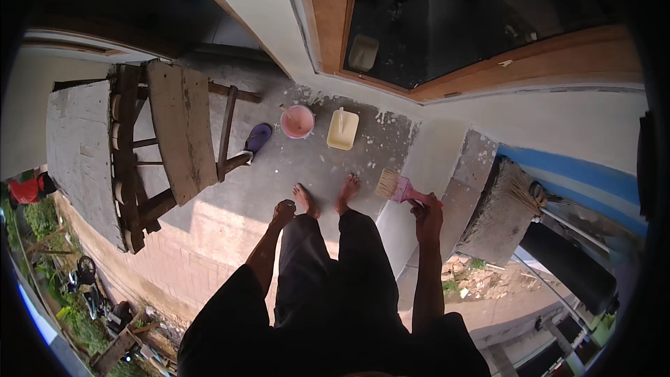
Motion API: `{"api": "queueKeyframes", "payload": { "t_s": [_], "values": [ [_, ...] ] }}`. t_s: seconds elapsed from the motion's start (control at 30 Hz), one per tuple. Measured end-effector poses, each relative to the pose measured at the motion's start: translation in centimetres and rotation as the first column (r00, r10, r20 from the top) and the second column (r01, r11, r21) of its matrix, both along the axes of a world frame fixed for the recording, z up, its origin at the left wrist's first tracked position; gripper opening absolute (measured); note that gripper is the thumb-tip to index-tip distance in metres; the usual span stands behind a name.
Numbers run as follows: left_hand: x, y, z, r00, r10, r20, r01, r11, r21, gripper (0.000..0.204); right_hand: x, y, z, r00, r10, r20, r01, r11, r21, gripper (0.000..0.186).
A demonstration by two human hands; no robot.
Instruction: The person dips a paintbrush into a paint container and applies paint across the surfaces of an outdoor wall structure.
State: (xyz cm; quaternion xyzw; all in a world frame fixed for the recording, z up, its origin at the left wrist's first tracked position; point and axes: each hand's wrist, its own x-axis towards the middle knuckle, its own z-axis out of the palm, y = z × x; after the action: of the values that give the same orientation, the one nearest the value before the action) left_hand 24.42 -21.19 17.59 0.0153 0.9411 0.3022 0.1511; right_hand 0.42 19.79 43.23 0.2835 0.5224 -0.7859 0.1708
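My right hand is wrapped round the reddish handle of a wide paintbrush. The brush's pale bristles point left, over the floor beside my right foot. My left hand hangs by my left knee with its fingers curled in. Whatever it may hold is too small or hidden to name. Ahead of my bare feet stands a round bucket with pink inside and a stick-like tool leaning in it. Right of the bucket is a cream rectangular tray with a pale handle lying across its far part.
A worn wooden bench stands on the left, with a purple sandal near its leg. A wood-framed window and white wall rise ahead. To the right are a low ledge and a rough grey slab. Paint specks dot the concrete floor.
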Motion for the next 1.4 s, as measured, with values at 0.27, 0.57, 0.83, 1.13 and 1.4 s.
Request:
{"api": "queueKeyframes", "payload": {
  "t_s": [0.27,0.57,0.83,1.13,1.4],
  "values": [
    [-12.1,1.3,-20.9,0.608,0.541,0.581,-0.731,0.667,0.144,0.035,1.5,-6.0,-15.5,0.992,0.0,0.128,-0.002,1.0,0.013,0.022],
    [-26.7,3.1,-30.7,0.853,0.495,0.168,-0.514,0.851,0.106,0.04,4.9,-6.7,-24.4,0.968,-0.09,0.233,0.069,0.993,0.097,0.024],
    [-28.9,2.8,-31.9,0.94,0.306,0.153,-0.327,0.935,0.14,0.043,5.7,-6.5,-24.4,0.969,-0.083,0.235,0.038,0.981,0.188,0.029],
    [-28.3,1.2,-31.0,0.93,0.293,0.221,-0.322,0.94,0.111,0.04,5.7,-8.0,-23.2,0.976,-0.077,0.202,0.042,0.984,0.171,0.03],
    [-24.1,2.8,-22.4,0.917,0.312,0.247,-0.369,0.899,0.237,0.033,6.5,-8.8,-17.2,0.978,-0.161,0.13,0.146,0.982,0.121,0.021]
  ]
}}
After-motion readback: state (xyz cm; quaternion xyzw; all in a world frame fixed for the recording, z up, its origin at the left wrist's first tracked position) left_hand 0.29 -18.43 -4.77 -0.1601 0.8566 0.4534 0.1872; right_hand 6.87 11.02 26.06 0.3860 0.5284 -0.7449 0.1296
